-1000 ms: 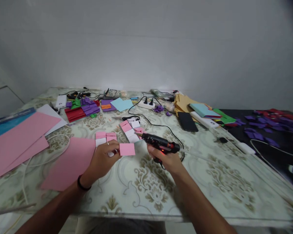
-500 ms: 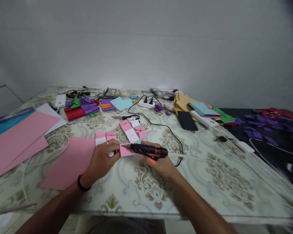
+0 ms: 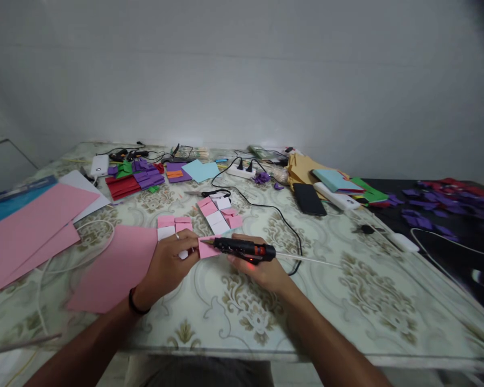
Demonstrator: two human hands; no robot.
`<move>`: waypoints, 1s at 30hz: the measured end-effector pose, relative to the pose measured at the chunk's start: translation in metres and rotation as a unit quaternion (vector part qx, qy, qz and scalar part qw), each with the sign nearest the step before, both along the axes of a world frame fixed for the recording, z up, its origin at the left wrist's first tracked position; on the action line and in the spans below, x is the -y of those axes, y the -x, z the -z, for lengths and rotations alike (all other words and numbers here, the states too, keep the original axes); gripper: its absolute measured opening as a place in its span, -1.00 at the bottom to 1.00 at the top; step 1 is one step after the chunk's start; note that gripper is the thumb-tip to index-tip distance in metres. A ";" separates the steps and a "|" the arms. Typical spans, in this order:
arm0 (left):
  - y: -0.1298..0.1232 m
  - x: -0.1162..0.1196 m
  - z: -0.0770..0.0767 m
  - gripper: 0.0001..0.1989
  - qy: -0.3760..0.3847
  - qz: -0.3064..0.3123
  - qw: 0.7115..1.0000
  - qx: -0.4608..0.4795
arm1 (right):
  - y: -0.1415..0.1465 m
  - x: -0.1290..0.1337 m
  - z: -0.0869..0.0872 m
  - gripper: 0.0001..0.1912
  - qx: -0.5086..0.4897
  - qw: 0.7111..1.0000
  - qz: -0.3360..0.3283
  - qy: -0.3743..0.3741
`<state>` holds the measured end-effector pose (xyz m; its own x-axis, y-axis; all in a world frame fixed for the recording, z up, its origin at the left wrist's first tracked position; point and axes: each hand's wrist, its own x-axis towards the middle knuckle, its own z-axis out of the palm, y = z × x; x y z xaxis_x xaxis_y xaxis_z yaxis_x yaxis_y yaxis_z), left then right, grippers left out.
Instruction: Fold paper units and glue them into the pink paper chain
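Observation:
My left hand (image 3: 172,262) pinches the left edge of a small pink paper piece (image 3: 208,250) above the patterned tabletop. My right hand (image 3: 262,269) is wrapped round a black glue gun (image 3: 242,248) that points left, its metal tip over the pink piece; whether the tip touches the paper I cannot tell. A red light glows on the gun's lower side, and a white glue stick (image 3: 306,259) sticks out of its back. Just beyond my hands lie folded pink and white papers (image 3: 216,221), others partly hidden by my left hand. A large pink sheet (image 3: 116,263) extends under my left forearm.
Scissors (image 3: 215,193) and a power strip (image 3: 242,171) lie farther back, with a black cord running toward the gun. At the right are a black phone (image 3: 308,199) and stacked coloured papers (image 3: 339,181). More pink sheets (image 3: 44,226) cover the left side.
The glue gun and my right hand have shifted very slightly left over the pink piece. My left hand keeps its pinch.

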<state>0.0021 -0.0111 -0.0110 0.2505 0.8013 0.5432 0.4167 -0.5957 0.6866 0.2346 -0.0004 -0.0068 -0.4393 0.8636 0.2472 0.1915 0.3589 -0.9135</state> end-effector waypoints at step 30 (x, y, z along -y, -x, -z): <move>0.002 0.000 -0.003 -0.81 -0.028 -0.031 0.999 0.021 | -0.004 0.000 0.002 -0.78 -0.011 0.998 0.064 0.021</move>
<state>-0.0004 -0.0109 -0.0079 0.1764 0.7827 0.5969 0.4253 -0.6075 0.6708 0.2386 0.0001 -0.0085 -0.3194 0.9221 0.2186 0.2122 0.2944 -0.9318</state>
